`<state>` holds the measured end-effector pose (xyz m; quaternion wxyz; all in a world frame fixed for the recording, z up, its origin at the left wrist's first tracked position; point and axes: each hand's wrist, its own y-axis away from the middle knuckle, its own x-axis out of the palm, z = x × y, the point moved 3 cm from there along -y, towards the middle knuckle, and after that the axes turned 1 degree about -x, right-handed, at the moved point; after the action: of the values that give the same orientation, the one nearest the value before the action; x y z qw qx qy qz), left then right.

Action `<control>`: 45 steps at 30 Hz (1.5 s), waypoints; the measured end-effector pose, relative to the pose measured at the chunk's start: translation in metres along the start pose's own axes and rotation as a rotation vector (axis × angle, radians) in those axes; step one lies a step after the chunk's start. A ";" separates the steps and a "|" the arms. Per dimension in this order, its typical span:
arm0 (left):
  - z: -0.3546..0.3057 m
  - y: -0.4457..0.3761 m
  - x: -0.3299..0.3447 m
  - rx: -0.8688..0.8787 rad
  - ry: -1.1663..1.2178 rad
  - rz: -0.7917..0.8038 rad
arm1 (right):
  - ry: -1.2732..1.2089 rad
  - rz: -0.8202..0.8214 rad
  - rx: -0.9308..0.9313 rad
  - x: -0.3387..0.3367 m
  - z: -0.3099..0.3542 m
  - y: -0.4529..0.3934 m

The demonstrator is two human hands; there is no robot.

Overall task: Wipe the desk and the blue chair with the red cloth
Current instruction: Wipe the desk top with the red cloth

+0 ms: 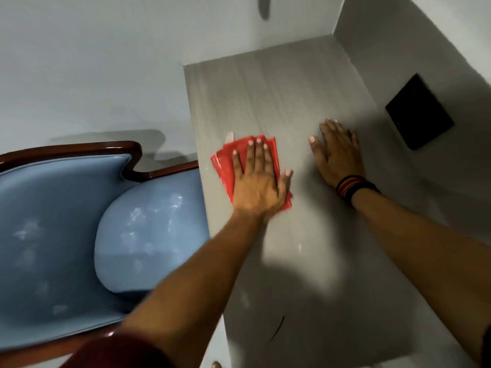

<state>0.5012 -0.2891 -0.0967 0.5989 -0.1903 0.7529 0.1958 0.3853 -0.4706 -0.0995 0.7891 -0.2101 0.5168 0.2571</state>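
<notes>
Grey desk (pixel 279 102) fills a wall corner. Left hand (pixel 259 181) presses the folded red cloth (pixel 228 158) flat near the desk's left edge, fingers (pixel 251 152) spread; right hand (pixel 337 155) rests open, empty. A leftward stroke could push the cloth over onto the blue chair (pixel 66 221).

I'm seeing red cloth (pixel 245 162), grey streaked table (pixel 279 102), pale blue chair (pixel 66 221) showing dark brown trim, black wall plate (pixel 418 112).
</notes>
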 end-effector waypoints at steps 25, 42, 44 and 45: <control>0.008 0.198 0.020 0.008 0.030 -0.022 | 0.032 -0.043 0.103 0.007 0.023 0.050; 0.109 -0.148 -0.031 -0.146 0.005 -0.065 | 0.062 -0.091 0.053 0.016 0.013 0.043; 0.104 -0.132 -0.027 -0.146 -0.013 -0.072 | 0.060 -0.089 0.043 0.014 0.016 0.044; 0.099 -0.115 -0.024 -0.137 -0.010 -0.071 | 0.060 -0.084 0.046 0.012 0.017 0.046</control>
<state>0.6482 -0.3340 -0.1014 0.5947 -0.2565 0.7276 0.2261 0.3729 -0.4227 -0.1072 0.7879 -0.2209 0.5370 0.2052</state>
